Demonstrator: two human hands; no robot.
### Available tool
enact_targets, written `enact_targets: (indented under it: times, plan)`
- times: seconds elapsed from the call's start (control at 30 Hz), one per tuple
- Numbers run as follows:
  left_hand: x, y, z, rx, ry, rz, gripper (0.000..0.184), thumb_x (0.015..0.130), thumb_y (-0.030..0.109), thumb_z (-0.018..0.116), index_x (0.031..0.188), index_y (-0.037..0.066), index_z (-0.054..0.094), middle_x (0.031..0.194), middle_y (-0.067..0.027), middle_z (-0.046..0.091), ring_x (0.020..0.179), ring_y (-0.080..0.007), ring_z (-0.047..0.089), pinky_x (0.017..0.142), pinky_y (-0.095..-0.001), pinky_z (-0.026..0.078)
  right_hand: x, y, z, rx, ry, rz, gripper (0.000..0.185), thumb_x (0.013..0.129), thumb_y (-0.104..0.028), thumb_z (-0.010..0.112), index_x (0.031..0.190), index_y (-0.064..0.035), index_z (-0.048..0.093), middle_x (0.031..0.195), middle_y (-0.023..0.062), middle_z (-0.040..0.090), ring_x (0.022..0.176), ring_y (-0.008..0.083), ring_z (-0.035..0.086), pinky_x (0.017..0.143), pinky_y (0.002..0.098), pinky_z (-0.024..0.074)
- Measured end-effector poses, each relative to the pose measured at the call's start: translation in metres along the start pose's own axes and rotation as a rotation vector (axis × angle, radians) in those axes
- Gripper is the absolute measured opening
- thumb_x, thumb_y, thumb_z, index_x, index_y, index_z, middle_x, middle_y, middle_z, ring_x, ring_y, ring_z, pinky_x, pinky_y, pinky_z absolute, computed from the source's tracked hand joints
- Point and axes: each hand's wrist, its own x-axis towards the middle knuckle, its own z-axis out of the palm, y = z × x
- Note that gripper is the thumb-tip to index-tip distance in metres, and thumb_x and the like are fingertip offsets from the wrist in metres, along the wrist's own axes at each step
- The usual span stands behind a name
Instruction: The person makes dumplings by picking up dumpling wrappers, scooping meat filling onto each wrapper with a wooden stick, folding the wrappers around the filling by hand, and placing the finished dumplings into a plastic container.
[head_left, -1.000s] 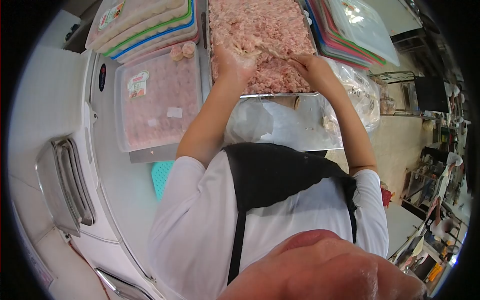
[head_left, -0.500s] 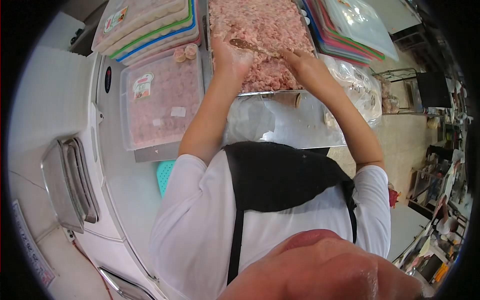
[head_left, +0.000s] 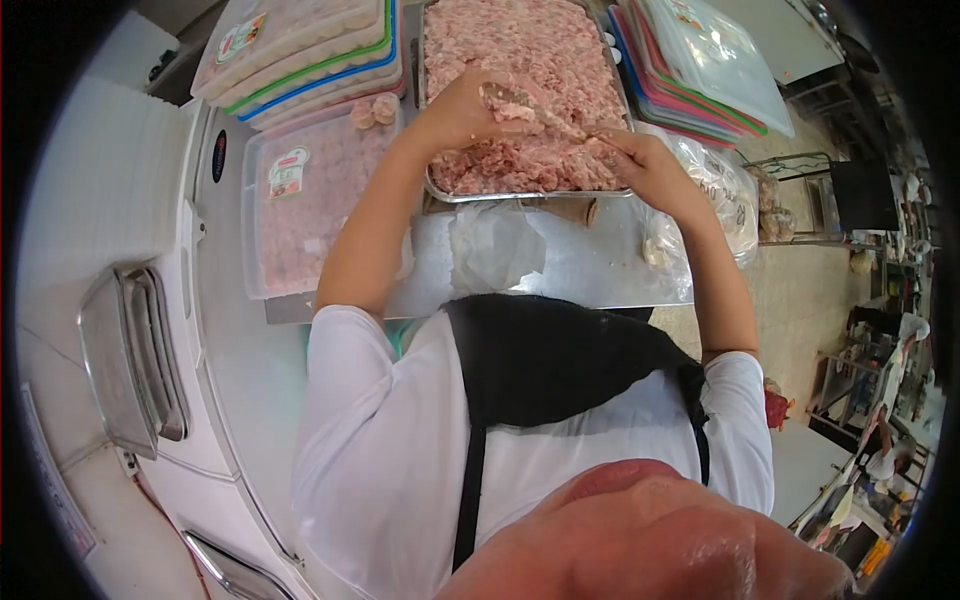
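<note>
A metal tray (head_left: 530, 195) is heaped with pink minced meat (head_left: 530, 40). Over its near part, my right hand (head_left: 650, 165) is closed on the handle of a thin, meat-smeared spatula (head_left: 566, 128). The spatula slants up to the left, its wider end beside my left hand (head_left: 467, 110). My left hand is curled above the tray's left side, with some meat at its fingers. What it grips is too small to make out.
Lidded boxes of round pieces (head_left: 310, 60) are stacked back left, above another clear box (head_left: 330, 200) with two pieces on top. Coloured lids (head_left: 700, 70) stand right of the tray, near a plastic bag (head_left: 720, 190). A clear sheet (head_left: 495, 245) lies in front.
My left hand has moved up from low on the tray's left side and turned, its elbow swinging outward. My right hand and the spatula's handle end have shifted slightly right and down.
</note>
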Motion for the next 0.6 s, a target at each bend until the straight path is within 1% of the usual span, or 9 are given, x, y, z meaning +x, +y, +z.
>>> enact_targets:
  times: [0.07, 0.17, 0.27, 0.3, 0.37, 0.4, 0.47, 0.53, 0.6]
  plan:
    - [0.003, -0.003, 0.000, 0.064, -0.102, 0.035, 0.041, 0.068, 0.025, 0.078, 0.100, 0.003, 0.065, 0.091, -0.0119, 0.066, 0.084, -0.0214, 0.062, 0.077, -0.0332, 0.047, 0.005, 0.005, 0.002, -0.010, -0.062, 0.040, 0.024, 0.088, -0.013, 0.054, 0.108, -0.0034, 0.062, 0.083, 0.0188, 0.059, 0.079, 0.0274, 0.057, 0.072, 0.0343, 0.0441]
    - [0.006, 0.003, 0.008, 0.193, -0.086, -0.032, 0.042, 0.068, 0.025, 0.077, 0.098, -0.001, 0.063, 0.087, -0.0114, 0.067, 0.078, -0.0207, 0.062, 0.072, -0.0343, 0.048, 0.015, 0.043, 0.002, -0.031, -0.035, -0.037, 0.026, 0.087, -0.014, 0.056, 0.111, -0.0066, 0.062, 0.086, 0.0161, 0.061, 0.079, 0.0304, 0.059, 0.070, 0.0371, 0.0459]
    - [0.019, -0.067, 0.036, -0.112, 0.163, -0.213, 0.042, 0.069, 0.026, 0.077, 0.094, -0.004, 0.062, 0.083, -0.0107, 0.068, 0.075, -0.0197, 0.062, 0.067, -0.0353, 0.048, 0.019, 0.025, -0.005, -0.568, 0.281, -0.052, 0.027, 0.085, -0.014, 0.058, 0.112, -0.0097, 0.062, 0.089, 0.0135, 0.062, 0.080, 0.0334, 0.061, 0.067, 0.0404, 0.0482]
    - [0.023, -0.069, 0.035, -0.137, 0.073, -0.349, 0.043, 0.070, 0.027, 0.076, 0.098, -0.003, 0.062, 0.090, -0.0110, 0.066, 0.080, -0.0195, 0.061, 0.070, -0.0342, 0.048, 0.016, 0.009, 0.001, -0.628, 0.363, -0.025, 0.029, 0.084, -0.016, 0.059, 0.112, -0.0129, 0.061, 0.090, 0.0118, 0.063, 0.080, 0.0325, 0.062, 0.065, 0.0428, 0.0486]
    - [0.029, -0.072, 0.032, -0.193, -0.102, -0.623, 0.047, 0.073, 0.030, 0.076, 0.107, 0.000, 0.062, 0.106, -0.0114, 0.063, 0.090, -0.0190, 0.060, 0.076, -0.0319, 0.048, 0.024, 0.022, 0.022, -0.622, 0.368, -0.099, 0.030, 0.083, -0.016, 0.058, 0.113, -0.0132, 0.060, 0.089, 0.0112, 0.062, 0.081, 0.0309, 0.062, 0.065, 0.0417, 0.0489]
    - [0.029, -0.073, 0.032, -0.187, -0.114, -0.528, 0.049, 0.072, 0.032, 0.076, 0.105, 0.000, 0.062, 0.103, -0.0137, 0.064, 0.089, -0.0201, 0.061, 0.076, -0.0325, 0.048, 0.023, 0.034, 0.036, -0.616, 0.367, -0.132, 0.031, 0.083, -0.016, 0.058, 0.114, -0.0134, 0.059, 0.088, 0.0110, 0.062, 0.081, 0.0302, 0.062, 0.066, 0.0412, 0.0490]
    - [0.029, -0.073, 0.034, -0.178, -0.153, -0.335, 0.052, 0.069, 0.035, 0.076, 0.103, -0.001, 0.061, 0.096, -0.0182, 0.066, 0.088, -0.0224, 0.062, 0.076, -0.0337, 0.048, 0.028, 0.074, 0.040, -0.647, 0.262, 0.014, 0.035, 0.082, -0.013, 0.055, 0.117, -0.0136, 0.057, 0.094, 0.0110, 0.063, 0.087, 0.0290, 0.062, 0.070, 0.0415, 0.0492]
    - [0.019, -0.057, 0.031, -0.084, 0.022, -0.364, 0.058, 0.068, 0.036, 0.077, 0.111, 0.001, 0.058, 0.105, -0.0193, 0.063, 0.095, -0.0248, 0.061, 0.082, -0.0342, 0.047, 0.032, 0.092, 0.030, -0.712, 0.170, 0.123, 0.037, 0.081, -0.011, 0.053, 0.118, -0.0136, 0.057, 0.099, 0.0114, 0.064, 0.090, 0.0292, 0.062, 0.072, 0.0419, 0.0489]
    - [0.010, -0.032, 0.025, -0.031, 0.086, -0.345, 0.062, 0.068, 0.036, 0.078, 0.116, 0.003, 0.056, 0.111, -0.0195, 0.061, 0.102, -0.0277, 0.059, 0.086, -0.0351, 0.045, 0.025, 0.084, 0.011, -0.542, 0.158, 0.217, 0.032, 0.084, -0.014, 0.053, 0.115, -0.0115, 0.061, 0.107, 0.0131, 0.064, 0.094, 0.0294, 0.062, 0.077, 0.0382, 0.0489]
